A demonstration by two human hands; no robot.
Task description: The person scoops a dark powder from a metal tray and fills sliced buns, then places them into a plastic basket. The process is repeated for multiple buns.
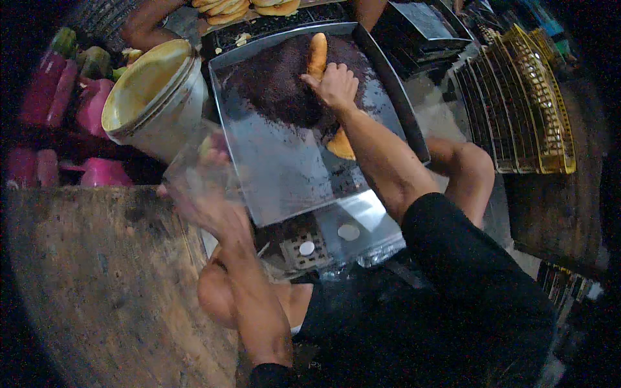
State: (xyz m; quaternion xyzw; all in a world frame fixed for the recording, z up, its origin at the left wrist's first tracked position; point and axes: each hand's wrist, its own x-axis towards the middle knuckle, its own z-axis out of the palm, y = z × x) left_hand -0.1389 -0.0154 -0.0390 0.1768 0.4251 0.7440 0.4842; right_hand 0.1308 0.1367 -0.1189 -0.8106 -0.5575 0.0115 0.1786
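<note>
In a metal tray [291,194] before me lies a wide heap of dark brown crumbs or sprinkles [276,82]. My right hand [337,85] grips a golden-brown piece of bread [318,53] over the heap, thumb to its left. A second piece of bread [342,146] lies in the tray, partly hidden under my right forearm. Left of the tray, my left hand [206,186] is blurred by motion; a clear plastic bag [187,167] appears to be in it. Clear plastic packaging [348,233] with a whitish round spot rests at the tray's near edge, by my lap.
An open whitish bucket [194,102] stands left of the tray, beside pink containers [97,106]. A wooden surface [116,271] fills the lower left. Several breads [225,9] and another person's arm [150,22] are beyond the tray. A yellow-edged rack or crate [524,106] stands right.
</note>
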